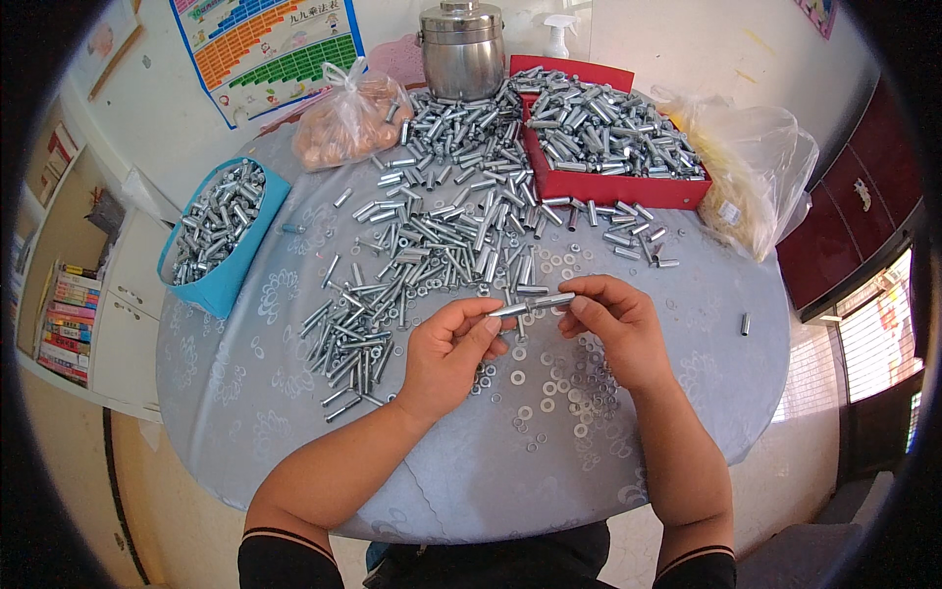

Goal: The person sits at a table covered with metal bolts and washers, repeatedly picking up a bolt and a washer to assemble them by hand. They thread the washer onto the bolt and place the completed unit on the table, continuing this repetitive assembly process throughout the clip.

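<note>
Over the middle of the table, my left hand (444, 355) pinches a shiny metal sleeve (509, 310) between thumb and fingers. My right hand (620, 319) grips another metal sleeve (557, 299), end to end with the first. The ends meet or nearly meet; whether a bolt runs inside them I cannot tell. Left of my hands lies a heap of long bolts (365, 312) with nuts among them. Beyond my fingers spreads a pile of loose metal sleeves (478, 228). Flat washers (549, 388) and spring washers (601, 393) are scattered below and between my hands.
A blue bin (211, 289) full of assembled-looking anchors stands at the left. At the back are a bag of round brown items (343, 133), a steel pot (462, 54) and a red box (618, 188) heaped with anchors. A plastic bag (754, 182) sits at the right edge.
</note>
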Motion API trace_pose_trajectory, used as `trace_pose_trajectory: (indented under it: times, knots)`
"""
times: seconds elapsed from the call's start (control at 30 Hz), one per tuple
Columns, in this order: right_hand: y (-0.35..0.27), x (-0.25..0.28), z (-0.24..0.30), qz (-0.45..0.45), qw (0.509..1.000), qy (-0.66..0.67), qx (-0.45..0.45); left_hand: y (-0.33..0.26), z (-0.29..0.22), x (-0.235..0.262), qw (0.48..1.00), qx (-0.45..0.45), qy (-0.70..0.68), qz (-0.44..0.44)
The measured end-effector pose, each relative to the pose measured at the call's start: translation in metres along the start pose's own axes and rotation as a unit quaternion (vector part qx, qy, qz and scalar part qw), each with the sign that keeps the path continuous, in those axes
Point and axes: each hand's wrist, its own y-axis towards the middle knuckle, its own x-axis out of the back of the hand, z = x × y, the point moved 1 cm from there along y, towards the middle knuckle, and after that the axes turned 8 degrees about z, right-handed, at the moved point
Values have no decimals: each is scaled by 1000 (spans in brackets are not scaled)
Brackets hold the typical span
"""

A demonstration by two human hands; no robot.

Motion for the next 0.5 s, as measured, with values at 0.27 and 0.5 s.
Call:
trace_pose_trajectory:
  times: [0.27, 0.5]
  knots:
    - [4, 16, -12, -105, 952, -287, 33, 0, 0, -1, 1000, -5, -10, -18]
    - [8, 16, -11, -143, 919, -354, 96, 0, 1, 1, 999, -26, -25, -32]
